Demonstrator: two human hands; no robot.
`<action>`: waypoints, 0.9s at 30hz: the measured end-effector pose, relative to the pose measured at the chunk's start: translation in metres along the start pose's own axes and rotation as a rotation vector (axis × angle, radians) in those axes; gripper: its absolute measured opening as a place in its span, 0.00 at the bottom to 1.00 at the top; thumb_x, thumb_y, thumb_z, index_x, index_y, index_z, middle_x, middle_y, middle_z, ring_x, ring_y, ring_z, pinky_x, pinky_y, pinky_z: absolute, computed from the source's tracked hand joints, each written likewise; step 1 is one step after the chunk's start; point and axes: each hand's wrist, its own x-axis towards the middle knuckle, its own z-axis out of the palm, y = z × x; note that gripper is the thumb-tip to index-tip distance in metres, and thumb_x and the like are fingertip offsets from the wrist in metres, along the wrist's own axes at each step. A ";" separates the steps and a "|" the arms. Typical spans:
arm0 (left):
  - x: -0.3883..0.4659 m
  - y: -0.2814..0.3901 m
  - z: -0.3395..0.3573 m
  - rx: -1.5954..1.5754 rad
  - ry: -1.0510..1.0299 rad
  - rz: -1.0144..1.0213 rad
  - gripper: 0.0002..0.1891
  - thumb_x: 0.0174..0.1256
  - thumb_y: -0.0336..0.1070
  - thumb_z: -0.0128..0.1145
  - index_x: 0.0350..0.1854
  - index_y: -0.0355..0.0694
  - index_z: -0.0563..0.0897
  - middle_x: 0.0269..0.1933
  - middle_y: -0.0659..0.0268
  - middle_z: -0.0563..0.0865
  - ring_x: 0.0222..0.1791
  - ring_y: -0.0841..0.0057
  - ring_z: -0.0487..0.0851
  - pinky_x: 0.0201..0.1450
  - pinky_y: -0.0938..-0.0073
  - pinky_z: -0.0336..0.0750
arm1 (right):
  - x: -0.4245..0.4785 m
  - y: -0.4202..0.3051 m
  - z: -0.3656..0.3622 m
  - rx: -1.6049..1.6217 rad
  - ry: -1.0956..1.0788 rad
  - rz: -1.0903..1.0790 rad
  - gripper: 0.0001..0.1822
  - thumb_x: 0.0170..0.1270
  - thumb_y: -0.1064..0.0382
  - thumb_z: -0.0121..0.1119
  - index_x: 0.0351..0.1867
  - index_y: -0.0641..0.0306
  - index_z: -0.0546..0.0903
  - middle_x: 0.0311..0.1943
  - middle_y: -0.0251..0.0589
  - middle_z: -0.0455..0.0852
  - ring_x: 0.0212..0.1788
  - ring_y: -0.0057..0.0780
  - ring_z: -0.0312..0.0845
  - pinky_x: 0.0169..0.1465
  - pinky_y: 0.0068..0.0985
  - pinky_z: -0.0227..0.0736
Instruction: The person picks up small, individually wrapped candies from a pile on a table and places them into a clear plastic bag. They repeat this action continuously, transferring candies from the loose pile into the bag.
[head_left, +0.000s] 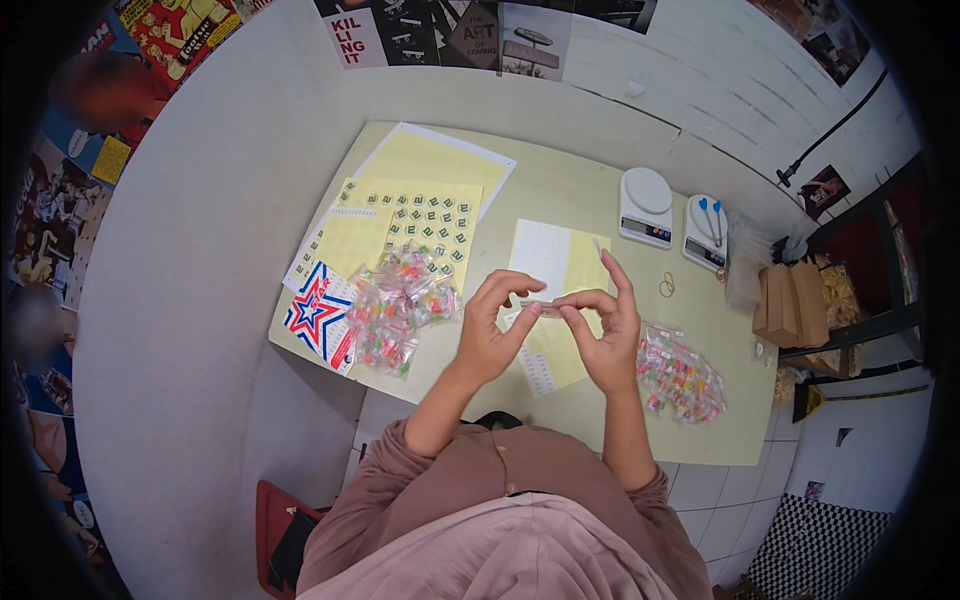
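My left hand (496, 322) and my right hand (604, 330) meet over the table, pinching the top edge of a small clear plastic bag (551, 308) between thumbs and fingers. A small white label (598, 245) clings to a raised fingertip of my right hand. Beneath the hands lies a yellow sheet of white labels (538, 251), with a partly used label strip (537, 369) nearer my body. Small bags of colourful candy (397, 307) are heaped left of my left hand. More bagged candy with white labels (681, 375) lies right of my right wrist.
Yellow sheets of round stickers (435, 217) and a star-printed packet (319, 315) lie at the left. Two kitchen scales (646, 206) (705, 232) stand at the back right, near rubber bands (667, 285), empty plastic bags (748, 259) and brown paper bags (791, 304).
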 end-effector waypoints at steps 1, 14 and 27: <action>0.001 -0.001 -0.011 -0.018 -0.147 -0.069 0.04 0.59 0.29 0.53 0.31 0.33 0.78 0.30 0.64 0.79 0.27 0.83 0.76 0.27 0.84 0.69 | 0.005 -0.005 -0.006 -0.101 -0.054 -0.060 0.36 0.52 0.75 0.57 0.62 0.71 0.53 0.32 0.43 0.82 0.35 0.24 0.79 0.44 0.20 0.70; -0.012 -0.018 -0.010 -0.387 -0.194 -0.486 0.04 0.54 0.28 0.59 0.29 0.33 0.78 0.31 0.68 0.80 0.31 0.87 0.77 0.26 0.87 0.71 | -0.004 0.003 0.023 0.174 0.135 0.185 0.40 0.51 0.75 0.59 0.63 0.72 0.48 0.27 0.42 0.80 0.32 0.25 0.79 0.39 0.19 0.75; -0.018 -0.020 0.015 -0.270 0.032 -0.385 0.05 0.57 0.27 0.53 0.25 0.32 0.72 0.28 0.65 0.73 0.29 0.83 0.73 0.28 0.82 0.73 | -0.001 0.021 0.042 -0.098 0.210 -0.056 0.30 0.52 0.76 0.53 0.57 0.76 0.54 0.25 0.40 0.76 0.30 0.25 0.76 0.39 0.23 0.73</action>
